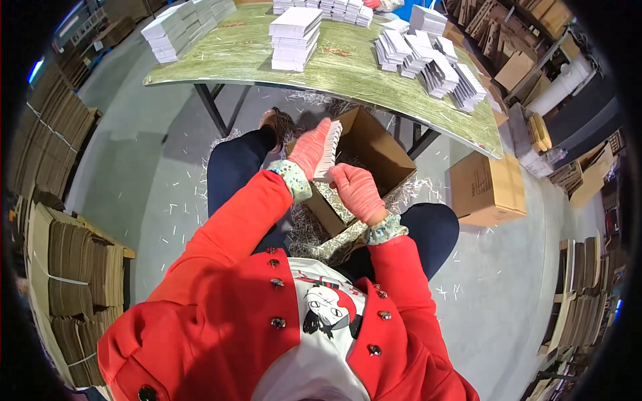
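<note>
In a pink glove, my left hand point(309, 148) grips a stack of white cut paper pieces point(330, 150) by its left side. The stack stands tilted, and its right edge shows a row of notches. My right hand point(359, 192), gloved alike, is curled closed by the stack's lower end; what its fingers hold, if anything, is hidden. Both hands are above an open brown cardboard box point(386, 144) between my knees. Thin white paper strips point(333, 199) lie in and around the box.
Beyond the box stands a green-topped table point(234, 57), bearing a tall white stack point(294, 40) and several notched stacks point(438, 72). A closed carton point(487, 188) sits on the floor at right. Bundled flat cardboard point(70, 264) is piled at left. Paper scraps litter the floor.
</note>
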A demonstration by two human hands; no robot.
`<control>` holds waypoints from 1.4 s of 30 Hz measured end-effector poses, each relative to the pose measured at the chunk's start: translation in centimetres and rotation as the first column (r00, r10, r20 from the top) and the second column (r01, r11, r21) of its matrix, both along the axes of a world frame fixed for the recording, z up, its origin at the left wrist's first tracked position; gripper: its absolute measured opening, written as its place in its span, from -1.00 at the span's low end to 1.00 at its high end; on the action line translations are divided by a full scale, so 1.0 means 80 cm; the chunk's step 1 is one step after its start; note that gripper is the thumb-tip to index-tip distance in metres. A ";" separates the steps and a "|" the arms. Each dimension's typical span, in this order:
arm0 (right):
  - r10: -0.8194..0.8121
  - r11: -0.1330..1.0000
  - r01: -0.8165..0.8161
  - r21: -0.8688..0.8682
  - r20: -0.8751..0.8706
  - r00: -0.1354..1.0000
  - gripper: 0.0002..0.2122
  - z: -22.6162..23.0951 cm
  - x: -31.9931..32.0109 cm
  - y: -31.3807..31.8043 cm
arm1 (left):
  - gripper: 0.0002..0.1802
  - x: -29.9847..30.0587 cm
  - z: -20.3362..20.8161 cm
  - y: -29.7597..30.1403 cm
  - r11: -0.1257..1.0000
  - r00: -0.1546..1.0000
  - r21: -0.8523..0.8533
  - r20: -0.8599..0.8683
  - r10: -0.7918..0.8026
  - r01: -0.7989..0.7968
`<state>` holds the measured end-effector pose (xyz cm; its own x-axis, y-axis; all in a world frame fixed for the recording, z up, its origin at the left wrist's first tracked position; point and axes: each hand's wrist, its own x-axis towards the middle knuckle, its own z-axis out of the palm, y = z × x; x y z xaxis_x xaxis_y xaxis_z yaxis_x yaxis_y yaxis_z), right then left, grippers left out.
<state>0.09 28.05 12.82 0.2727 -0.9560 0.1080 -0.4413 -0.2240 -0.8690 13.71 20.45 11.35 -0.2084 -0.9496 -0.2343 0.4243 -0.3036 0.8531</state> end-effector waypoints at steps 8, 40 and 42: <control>-0.250 0.876 0.031 -0.482 -0.398 0.883 -0.79 -0.016 0.018 0.017 | -0.58 -0.001 -0.010 -0.003 0.908 0.837 -0.384 0.431 0.337 -0.168; -0.306 0.891 0.282 -0.356 -0.013 0.952 -0.62 0.057 0.020 -0.126 | -0.53 -0.020 0.044 -0.095 0.923 0.932 -0.172 -0.187 0.311 -0.343; -0.264 0.934 0.304 -0.187 0.212 0.941 -0.64 0.068 -0.013 -0.148 | -0.57 -0.018 0.056 -0.104 0.958 0.963 -0.157 -0.168 0.213 -0.239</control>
<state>-0.93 16.24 18.26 -0.0504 -0.9388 0.3406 -0.3543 -0.3021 -0.8850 12.25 12.15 15.85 -0.0036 -0.9990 -0.0438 0.5901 -0.0375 0.8064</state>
